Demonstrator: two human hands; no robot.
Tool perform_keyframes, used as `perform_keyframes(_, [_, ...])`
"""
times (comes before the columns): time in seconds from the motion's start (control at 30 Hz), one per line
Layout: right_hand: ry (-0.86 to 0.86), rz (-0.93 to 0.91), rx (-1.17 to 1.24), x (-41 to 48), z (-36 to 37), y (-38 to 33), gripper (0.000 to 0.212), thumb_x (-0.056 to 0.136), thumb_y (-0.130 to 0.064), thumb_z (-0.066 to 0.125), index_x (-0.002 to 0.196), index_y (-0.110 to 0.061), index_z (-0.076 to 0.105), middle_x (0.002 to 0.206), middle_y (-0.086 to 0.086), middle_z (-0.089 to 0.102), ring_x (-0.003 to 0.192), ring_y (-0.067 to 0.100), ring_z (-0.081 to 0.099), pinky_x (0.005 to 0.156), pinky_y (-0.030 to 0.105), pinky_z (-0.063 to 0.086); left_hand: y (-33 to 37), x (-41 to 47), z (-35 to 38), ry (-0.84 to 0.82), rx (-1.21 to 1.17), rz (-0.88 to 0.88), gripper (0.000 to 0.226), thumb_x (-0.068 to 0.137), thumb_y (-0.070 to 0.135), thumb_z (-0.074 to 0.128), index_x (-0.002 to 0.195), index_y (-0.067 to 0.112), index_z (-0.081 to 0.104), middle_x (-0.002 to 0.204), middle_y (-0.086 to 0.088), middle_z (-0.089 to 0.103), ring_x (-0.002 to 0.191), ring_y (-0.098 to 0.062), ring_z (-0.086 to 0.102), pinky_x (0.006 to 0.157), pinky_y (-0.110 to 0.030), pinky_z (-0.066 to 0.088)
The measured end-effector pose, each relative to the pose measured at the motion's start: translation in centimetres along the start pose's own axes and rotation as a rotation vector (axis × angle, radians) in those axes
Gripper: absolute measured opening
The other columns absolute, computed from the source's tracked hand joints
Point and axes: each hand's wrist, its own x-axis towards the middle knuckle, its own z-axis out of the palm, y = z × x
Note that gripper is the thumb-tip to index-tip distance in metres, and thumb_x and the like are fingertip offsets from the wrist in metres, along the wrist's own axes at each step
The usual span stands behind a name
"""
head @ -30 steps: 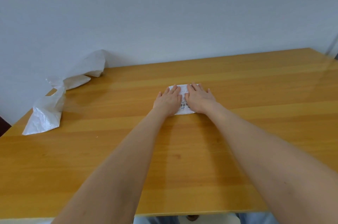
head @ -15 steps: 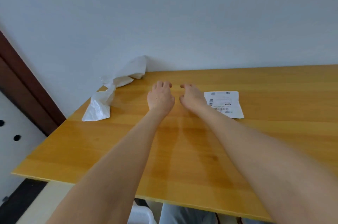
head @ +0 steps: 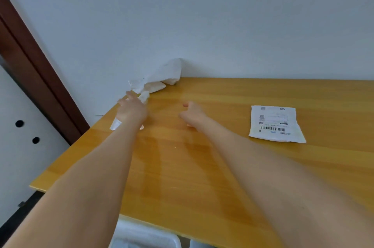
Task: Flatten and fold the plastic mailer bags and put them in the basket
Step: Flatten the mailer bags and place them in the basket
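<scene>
The left hand (head: 131, 111), fingers spread, is hovering over the crumpled white plastic mailer bag (head: 162, 74) at the wooden table's (head: 202, 166) far corner, perhaps touching it; the right hand (head: 192, 116), fingers relaxed, is hovering nearby.

Left hand (head: 131, 109) now over crumpled mailer (head: 159, 77)

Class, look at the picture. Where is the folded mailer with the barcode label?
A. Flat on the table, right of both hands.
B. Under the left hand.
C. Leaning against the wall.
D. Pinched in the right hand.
A: the folded mailer lies flat on the table, right of the right hand and left hand, touched by neither.
</scene>
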Motion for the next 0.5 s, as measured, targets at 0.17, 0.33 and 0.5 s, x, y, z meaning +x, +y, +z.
perform_keyframes(0.17, [0.137,-0.014,-0.139,-0.8,-2.5,1.4,0.052,0.093,-0.013,0.05,0.143,-0.014,0.041,0.143,0.009,0.046,0.127,0.026,0.048,0.098,0.031,0.042,3.6,-1.9,1.7,0.016,-0.038,0.168,0.041,0.094,0.009,0.044,0.135,0.013,0.041,0.13,-0.012,0.05,0.117,-0.031,0.052,0.083,-0.038,0.046])
perform_keyframes(0.33, [0.241,0.069,-0.105,-3.9,-7.1,5.2,0.05,0.093,-0.022,0.047,0.141,-0.011,0.042,0.14,0.01,0.046,0.12,0.029,0.052,0.099,0.041,0.046,9.5,-5.8,3.6,-0.04,-0.139,0.351,0.021,0.093,0.013,0.046,0.109,0.015,0.059,0.109,-0.006,0.063,0.098,-0.025,0.061,0.072,-0.032,0.047])
perform_keyframes(0.5, [0.376,0.184,-0.057,-6.3,-12.6,9.4,0.046,0.099,-0.032,0.037,0.14,-0.012,0.042,0.139,0.012,0.048,0.125,0.031,0.047,0.101,0.04,0.041,14.6,-10.5,4.8,-0.109,-0.235,0.506,0.03,0.093,0.009,0.043,0.117,0.016,0.059,0.113,-0.006,0.063,0.1,-0.026,0.061,0.074,-0.033,0.049])
